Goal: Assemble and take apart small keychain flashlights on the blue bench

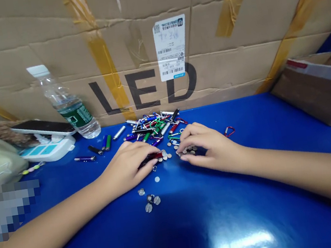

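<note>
My left hand (129, 162) is closed around a dark red metal flashlight tube (157, 155), its end pointing right. Small round silver button cells (169, 155) lie against that end. My right hand (208, 147) hovers low over more button cells, thumb and fingertips curled together among them; what sits in the pinch is too small to make out. Behind both hands is a heap of small coloured keychain flashlights (153, 128) with carabiner clips. Nearer me are a single silver disc (157, 179) and several small metal end caps (156, 200).
A cardboard box (134, 41) marked LED walls off the back. At left stand a water bottle (79, 116), a phone (43, 127) on a white power strip (53, 151), and loose tubes (108, 143). Right are a red carabiner (229, 131) and an open carton (313, 93).
</note>
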`<action>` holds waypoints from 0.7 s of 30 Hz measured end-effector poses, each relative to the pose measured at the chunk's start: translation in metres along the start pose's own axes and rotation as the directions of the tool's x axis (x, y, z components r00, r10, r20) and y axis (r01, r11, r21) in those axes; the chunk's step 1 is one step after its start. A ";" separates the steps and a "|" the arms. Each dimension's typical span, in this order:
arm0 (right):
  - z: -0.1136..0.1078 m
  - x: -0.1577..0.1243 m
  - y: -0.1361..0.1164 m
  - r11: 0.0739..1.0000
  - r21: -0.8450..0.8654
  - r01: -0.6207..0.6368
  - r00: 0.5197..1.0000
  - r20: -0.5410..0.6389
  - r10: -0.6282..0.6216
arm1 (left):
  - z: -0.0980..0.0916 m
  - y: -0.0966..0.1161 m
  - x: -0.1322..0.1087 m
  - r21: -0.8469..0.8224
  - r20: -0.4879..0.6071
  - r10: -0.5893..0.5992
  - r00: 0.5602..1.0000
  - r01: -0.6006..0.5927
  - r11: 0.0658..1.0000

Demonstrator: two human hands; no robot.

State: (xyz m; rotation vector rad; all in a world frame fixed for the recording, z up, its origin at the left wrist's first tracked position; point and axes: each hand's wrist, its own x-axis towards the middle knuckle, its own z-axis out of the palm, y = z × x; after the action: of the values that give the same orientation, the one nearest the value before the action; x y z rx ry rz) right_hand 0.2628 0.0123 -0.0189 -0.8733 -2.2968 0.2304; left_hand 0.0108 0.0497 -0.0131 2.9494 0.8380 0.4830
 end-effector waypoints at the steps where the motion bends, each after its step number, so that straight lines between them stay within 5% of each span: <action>1: 0.000 0.002 -0.005 1.000 0.030 0.003 0.998 -0.061 -0.001 | 0.000 0.003 0.000 -0.015 -0.013 0.000 1.000 0.000 1.000; 6: 0.003 0.009 -0.026 0.995 0.099 0.007 0.978 -0.207 0.014 | 0.003 0.018 0.001 -0.102 -0.083 0.017 0.996 -0.025 0.994; 21: 0.009 0.001 -0.025 0.995 0.070 0.073 0.983 -0.174 -0.060 | 0.008 0.024 -0.004 -0.122 -0.116 0.072 0.991 -0.086 0.989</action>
State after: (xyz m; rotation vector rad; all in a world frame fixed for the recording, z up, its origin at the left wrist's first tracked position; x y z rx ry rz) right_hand 0.2434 -0.0055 -0.0163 -0.7467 -2.1390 0.2037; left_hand 0.0219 0.0278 -0.0193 2.8691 0.6734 0.6841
